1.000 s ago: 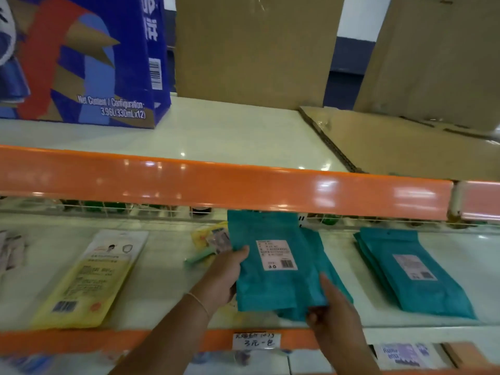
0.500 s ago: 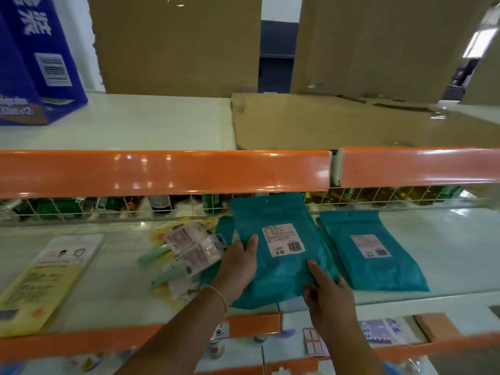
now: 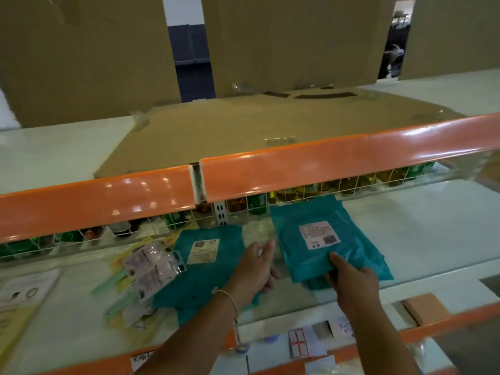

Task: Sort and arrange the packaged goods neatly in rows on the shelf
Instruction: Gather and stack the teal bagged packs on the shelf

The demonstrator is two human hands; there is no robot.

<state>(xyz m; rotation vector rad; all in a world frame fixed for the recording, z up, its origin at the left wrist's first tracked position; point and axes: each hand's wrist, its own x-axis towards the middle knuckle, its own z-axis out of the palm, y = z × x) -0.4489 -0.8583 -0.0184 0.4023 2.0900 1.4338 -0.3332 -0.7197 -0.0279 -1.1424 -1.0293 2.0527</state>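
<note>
1. My right hand pinches the near edge of a flat teal plastic pouch with a white barcode label, thumb on top and the other fingers curled beneath it.
2. That pouch lies on top of a small stack of matching teal pouches, whose edges show under it on the white middle shelf.
3. My left hand is over the shelf just beside that stack, fingers loosely extended and holding nothing; a thin beaded bracelet circles the wrist.
4. Under and to the left of my left hand lies a second teal pouch with a pale label, flat on the same shelf and apart from the stack.
5. Touching that pouch's left edge is a loose heap of small clear packets with pale green handles, resting on yellow packaging.
6. At the far left edge a yellow and white flat packet lies on the shelf, blurred.
7. A white wire fence runs along the back of the shelf, with green and amber bottles behind it.
8. Above, a glossy orange shelf rail fronts the top shelf, where a flattened brown cardboard sheet lies and upright cardboard panels stand behind.
</note>
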